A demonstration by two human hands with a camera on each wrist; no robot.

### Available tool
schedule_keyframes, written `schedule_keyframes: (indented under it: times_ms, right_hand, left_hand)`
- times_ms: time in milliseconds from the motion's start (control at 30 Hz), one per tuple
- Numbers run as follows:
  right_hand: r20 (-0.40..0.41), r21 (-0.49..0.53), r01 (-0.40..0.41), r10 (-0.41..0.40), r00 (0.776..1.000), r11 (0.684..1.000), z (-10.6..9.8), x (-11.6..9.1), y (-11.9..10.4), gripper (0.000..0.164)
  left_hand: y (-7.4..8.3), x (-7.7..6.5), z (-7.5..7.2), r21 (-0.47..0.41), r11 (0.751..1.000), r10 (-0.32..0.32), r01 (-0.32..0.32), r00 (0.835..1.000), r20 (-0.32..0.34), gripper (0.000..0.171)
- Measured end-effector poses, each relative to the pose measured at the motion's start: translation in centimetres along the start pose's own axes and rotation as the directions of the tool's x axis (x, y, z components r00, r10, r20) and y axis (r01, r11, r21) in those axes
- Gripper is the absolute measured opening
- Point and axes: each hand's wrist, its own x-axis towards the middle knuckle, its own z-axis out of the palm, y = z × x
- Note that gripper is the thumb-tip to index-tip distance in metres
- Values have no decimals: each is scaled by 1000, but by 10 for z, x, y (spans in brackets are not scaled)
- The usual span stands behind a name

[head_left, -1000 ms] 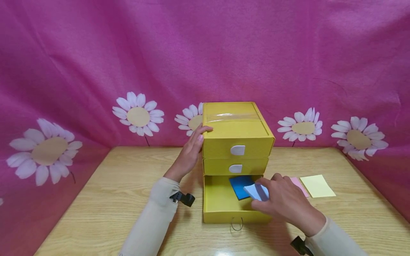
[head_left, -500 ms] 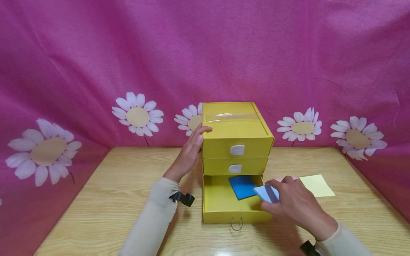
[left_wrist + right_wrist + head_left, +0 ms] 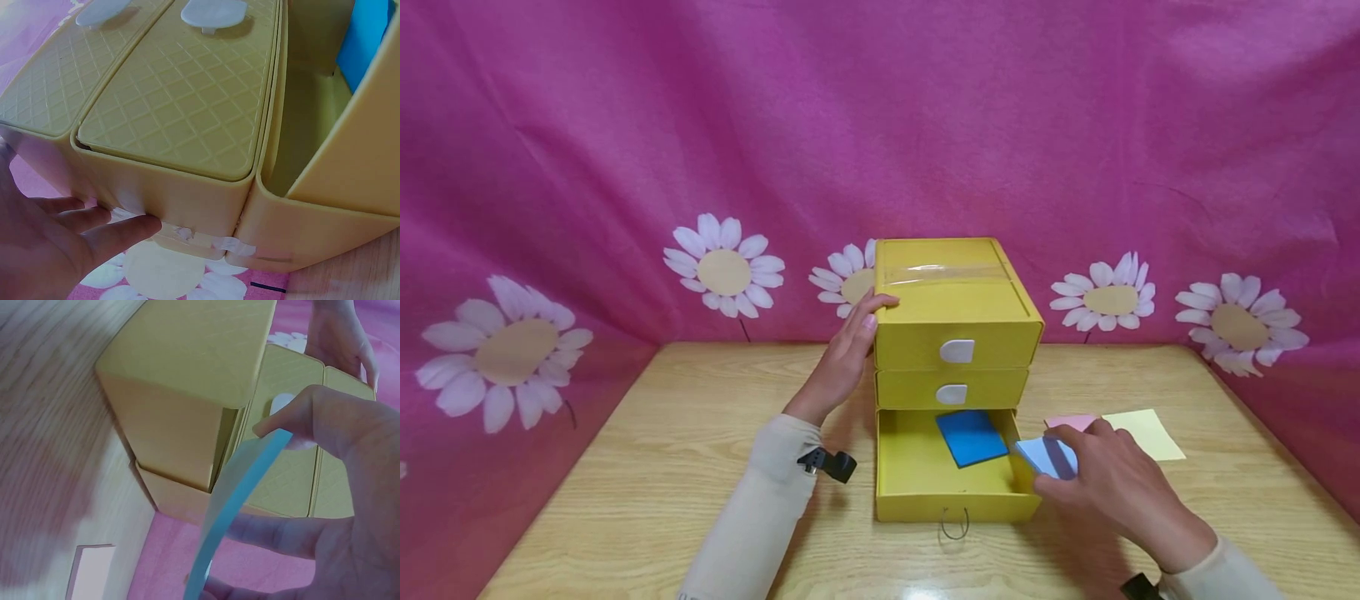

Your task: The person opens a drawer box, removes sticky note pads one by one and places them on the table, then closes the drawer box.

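Note:
A yellow three-drawer unit (image 3: 955,300) stands on the table, its bottom drawer (image 3: 917,507) pulled out. My left hand (image 3: 842,362) rests against the unit's left side, a finger over the top edge; in the left wrist view its fingers (image 3: 119,240) lie extended along the side wall. My right hand (image 3: 1112,479) pinches a light blue sticky note pad (image 3: 1043,458) between thumb and fingers, just right of the open drawer. In the right wrist view the pad (image 3: 234,500) is seen nearly edge-on. A darker blue sticky note pad (image 3: 972,437) lies inside the drawer.
Right of the unit, a pink note pad (image 3: 1070,421) and a pale yellow one (image 3: 1144,435) lie on the wooden table (image 3: 685,467). A wire ring (image 3: 955,525) hangs from the drawer front. A pink flowered cloth (image 3: 925,125) hangs behind.
My right hand has moved right with the light blue pad, from over the drawer to beside it. The dark blue pad is now fully exposed. My left hand has stayed put.

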Motion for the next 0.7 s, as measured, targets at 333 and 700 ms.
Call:
schedule_keyframes:
  times_ms: [333,700]
  right_hand:
    - [-9,-5,-11,11,1000,1000,3,-3,11,59]
    - [-18,-23,-28,28,999,999,8,-5,28,61]
  left_hand:
    - [0,1,1,0,1000,21,-21,1000,2,40]
    - [-18,5,1,-11,1000,30,-30,1000,5,40]
